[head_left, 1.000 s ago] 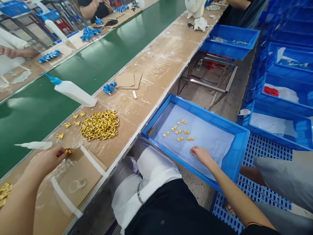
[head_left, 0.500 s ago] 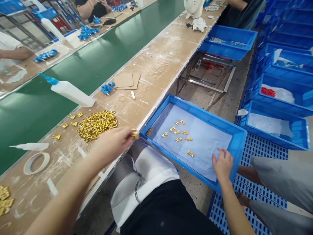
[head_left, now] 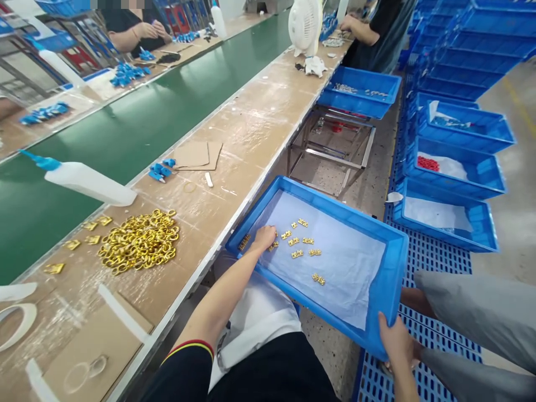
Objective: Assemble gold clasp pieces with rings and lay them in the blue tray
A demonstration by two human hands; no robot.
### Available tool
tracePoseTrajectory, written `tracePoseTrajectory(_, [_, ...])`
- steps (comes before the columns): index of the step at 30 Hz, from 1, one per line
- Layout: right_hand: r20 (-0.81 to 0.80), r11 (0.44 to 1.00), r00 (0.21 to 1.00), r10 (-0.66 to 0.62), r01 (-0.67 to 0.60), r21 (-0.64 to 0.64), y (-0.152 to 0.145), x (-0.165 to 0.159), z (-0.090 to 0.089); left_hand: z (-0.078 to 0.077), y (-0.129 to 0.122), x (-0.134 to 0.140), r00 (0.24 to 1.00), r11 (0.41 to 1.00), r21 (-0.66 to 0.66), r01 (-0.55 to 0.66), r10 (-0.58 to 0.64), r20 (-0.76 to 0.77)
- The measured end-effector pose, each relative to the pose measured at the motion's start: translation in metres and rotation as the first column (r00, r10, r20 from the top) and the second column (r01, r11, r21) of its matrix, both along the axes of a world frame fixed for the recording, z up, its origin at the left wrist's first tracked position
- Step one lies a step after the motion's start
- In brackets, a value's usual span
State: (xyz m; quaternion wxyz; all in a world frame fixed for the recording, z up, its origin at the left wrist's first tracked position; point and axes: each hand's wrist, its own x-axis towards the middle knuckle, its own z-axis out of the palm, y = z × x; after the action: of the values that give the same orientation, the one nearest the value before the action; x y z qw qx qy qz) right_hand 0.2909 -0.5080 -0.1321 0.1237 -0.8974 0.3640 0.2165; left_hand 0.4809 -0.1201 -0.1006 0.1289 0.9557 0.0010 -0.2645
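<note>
Over the left end of a blue plastic tray (head_left: 335,196), my left hand (head_left: 263,239) is closed, its fingertips down among small gold-coloured pieces (head_left: 297,254). It seems to pinch one such piece, mostly hidden by the fingers. Several of these pieces lie in short pairs on the white sheet (head_left: 347,279) lining the tray. My right hand (head_left: 396,338) is wrapped round the tray's near right corner, thumb over the rim. On the bench to the left is a heap of gold-coloured rings (head_left: 140,241), with a few flat gold pieces (head_left: 72,244) beside it.
A white squeeze bottle (head_left: 90,181) lies by the green conveyor belt (head_left: 176,106). Cardboard sheets (head_left: 196,155), small blue parts (head_left: 159,172) and a tape roll (head_left: 19,324) rest on the bench. Blue bins (head_left: 452,218) stand at right. A person's grey-clad legs (head_left: 473,296) are close by.
My left hand has moved from the bench edge into the tray with a gold piece. My right hand has gone from lying over the tray's right side to gripping its near corner.
</note>
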Motion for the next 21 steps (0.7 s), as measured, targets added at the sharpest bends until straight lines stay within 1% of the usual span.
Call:
tracePoseTrajectory(2, [-0.022, 1.000, 1.000, -0.005, 0.005, -0.003, -0.003, 0.000, 0.001, -0.005, 0.001, -0.006, 1.000, 1.000, 0.026, 0.006, -0.006, -0.018])
tracePoseTrajectory(4, [-0.030, 1.000, 1.000, -0.003, 0.003, 0.000, -0.004, 0.000, 0.001, -0.006, 0.002, -0.012, 1.000, 0.999, 0.039, 0.011, -0.010, -0.025])
tracePoseTrajectory(7, [-0.024, 1.000, 1.000, -0.001, 0.001, 0.018, -0.005, 0.000, 0.000, -0.003, 0.002, -0.021, 1.000, 0.999, 0.047, 0.020, -0.019, -0.024])
tracePoseTrajectory(9, [-0.009, 0.999, 1.000, -0.002, 0.002, 0.043, -0.005, -0.002, -0.001, -0.001, -0.003, -0.029, 0.999, 0.999, 0.039, 0.033, -0.033, -0.021])
tracePoseTrajectory(12, [0.027, 0.996, 1.000, -0.013, 0.011, 0.092, -0.006, -0.006, -0.003, -0.001, -0.019, -0.045, 0.997, 0.998, 0.003, 0.069, -0.069, -0.036])
tracePoseTrajectory(15, [0.064, 0.991, 0.997, -0.031, 0.022, 0.135, -0.007, -0.010, -0.007, -0.006, -0.040, -0.062, 0.994, 0.995, -0.044, 0.086, -0.088, -0.059])
tracePoseTrajectory(18, [0.106, 0.986, 0.994, -0.039, 0.021, 0.166, -0.008, -0.014, -0.010, -0.012, -0.054, -0.073, 0.996, 0.994, -0.095, 0.054, -0.060, -0.061])
tracePoseTrajectory(21, [0.163, 0.984, 0.986, -0.046, 0.017, 0.179, -0.008, -0.017, -0.008, -0.010, -0.054, -0.078, 0.999, 0.986, -0.166, -0.008, 0.003, -0.032])
